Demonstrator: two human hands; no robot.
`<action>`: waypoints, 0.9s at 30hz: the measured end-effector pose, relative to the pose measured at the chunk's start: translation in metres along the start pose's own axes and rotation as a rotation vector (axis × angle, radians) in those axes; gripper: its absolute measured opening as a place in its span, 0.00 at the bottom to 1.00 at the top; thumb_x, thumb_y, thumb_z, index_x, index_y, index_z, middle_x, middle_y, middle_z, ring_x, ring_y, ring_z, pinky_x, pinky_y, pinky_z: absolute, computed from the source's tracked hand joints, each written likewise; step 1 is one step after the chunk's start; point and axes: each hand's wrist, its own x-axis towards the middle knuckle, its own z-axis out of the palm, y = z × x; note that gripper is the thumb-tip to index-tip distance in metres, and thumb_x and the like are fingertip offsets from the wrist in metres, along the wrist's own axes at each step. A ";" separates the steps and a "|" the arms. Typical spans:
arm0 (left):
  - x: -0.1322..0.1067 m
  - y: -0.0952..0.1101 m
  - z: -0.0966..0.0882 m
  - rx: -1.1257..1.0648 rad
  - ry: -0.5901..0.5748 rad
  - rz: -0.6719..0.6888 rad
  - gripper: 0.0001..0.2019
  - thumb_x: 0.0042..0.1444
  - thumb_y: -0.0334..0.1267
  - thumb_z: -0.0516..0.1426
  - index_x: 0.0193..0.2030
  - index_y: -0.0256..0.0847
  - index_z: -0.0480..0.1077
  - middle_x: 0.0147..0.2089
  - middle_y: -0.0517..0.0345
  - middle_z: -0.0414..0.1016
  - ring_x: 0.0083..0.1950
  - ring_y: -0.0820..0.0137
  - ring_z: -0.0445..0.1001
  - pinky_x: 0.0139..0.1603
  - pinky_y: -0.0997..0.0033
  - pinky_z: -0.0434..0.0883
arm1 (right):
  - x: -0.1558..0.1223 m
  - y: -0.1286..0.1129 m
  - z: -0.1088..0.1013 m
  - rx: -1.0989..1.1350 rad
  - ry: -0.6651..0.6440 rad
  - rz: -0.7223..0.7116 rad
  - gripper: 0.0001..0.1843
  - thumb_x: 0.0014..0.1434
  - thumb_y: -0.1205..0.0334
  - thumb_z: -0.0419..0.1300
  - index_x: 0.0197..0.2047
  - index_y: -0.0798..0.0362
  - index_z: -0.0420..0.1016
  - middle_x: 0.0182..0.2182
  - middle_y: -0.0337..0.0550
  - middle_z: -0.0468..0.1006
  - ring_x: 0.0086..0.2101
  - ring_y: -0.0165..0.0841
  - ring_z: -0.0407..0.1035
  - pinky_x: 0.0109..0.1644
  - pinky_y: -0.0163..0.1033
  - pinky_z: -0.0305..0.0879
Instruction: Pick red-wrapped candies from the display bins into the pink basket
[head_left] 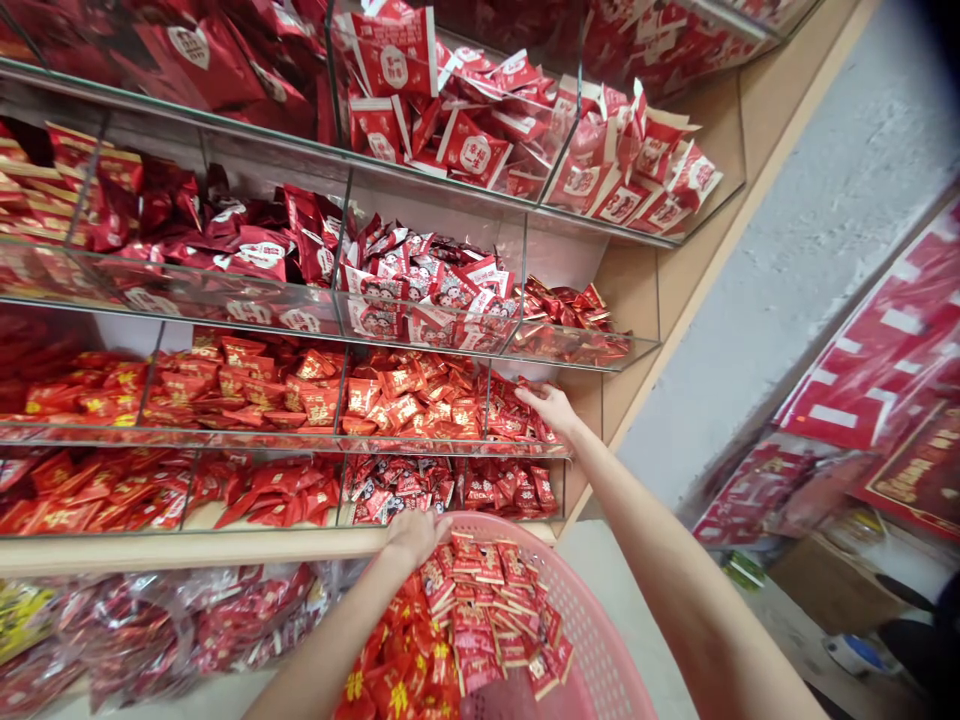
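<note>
My left hand (416,535) is closed over the rim of a pink plastic basket (611,620) with holes in its wall. Inside lie red-and-gold packets (401,650) on the left and smaller red packets with pale edges (484,610) piled to the right. My right hand (551,408) reaches over the clear front edge into the rightmost compartment of a lower shelf. Its fingers are stretched out at the small red packets (506,410) there, and nothing is visibly held. My fingertips partly blend with the packets.
Glass-divided shelves (442,345) full of red packets rise in front. Below them lie clear plastic bags (142,640) of red goods. At right are a grey wall (780,150), hanging red packaging (877,350) and a cardboard box (832,590) on the floor.
</note>
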 end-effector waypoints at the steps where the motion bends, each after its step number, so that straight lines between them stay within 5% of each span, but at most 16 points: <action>1: 0.000 0.000 0.000 0.003 -0.001 -0.003 0.31 0.59 0.54 0.35 0.44 0.37 0.72 0.40 0.43 0.77 0.44 0.58 0.74 0.44 0.60 0.68 | 0.000 -0.003 -0.003 0.027 0.027 -0.008 0.23 0.43 0.52 0.65 0.39 0.58 0.71 0.37 0.47 0.77 0.36 0.33 0.71 0.43 0.38 0.67; 10: 0.002 0.002 -0.001 0.026 0.003 0.004 0.30 0.59 0.53 0.35 0.45 0.36 0.71 0.39 0.43 0.77 0.43 0.57 0.74 0.43 0.59 0.68 | -0.001 -0.008 -0.035 -0.053 0.196 0.015 0.23 0.49 0.50 0.59 0.44 0.57 0.65 0.36 0.45 0.75 0.33 0.31 0.70 0.35 0.35 0.68; 14: 0.001 0.002 -0.003 0.027 -0.003 0.007 0.30 0.59 0.52 0.35 0.45 0.36 0.71 0.39 0.42 0.77 0.44 0.56 0.74 0.43 0.58 0.68 | -0.006 -0.007 -0.040 -0.439 0.260 0.083 0.21 0.46 0.56 0.60 0.42 0.57 0.64 0.36 0.45 0.75 0.34 0.33 0.69 0.36 0.36 0.66; 22: 0.002 0.001 0.000 0.025 0.005 0.010 0.30 0.59 0.52 0.35 0.45 0.36 0.71 0.39 0.42 0.77 0.44 0.57 0.74 0.44 0.58 0.68 | -0.024 -0.011 -0.022 -1.040 -0.067 0.224 0.29 0.40 0.55 0.65 0.45 0.54 0.62 0.39 0.46 0.74 0.40 0.37 0.69 0.40 0.36 0.63; 27: 0.002 0.000 0.002 0.004 0.001 -0.007 0.30 0.59 0.53 0.35 0.47 0.37 0.70 0.40 0.42 0.77 0.45 0.58 0.74 0.45 0.59 0.67 | -0.028 -0.021 -0.005 -1.326 -0.105 0.259 0.31 0.42 0.56 0.64 0.49 0.54 0.59 0.42 0.54 0.73 0.45 0.45 0.67 0.43 0.44 0.62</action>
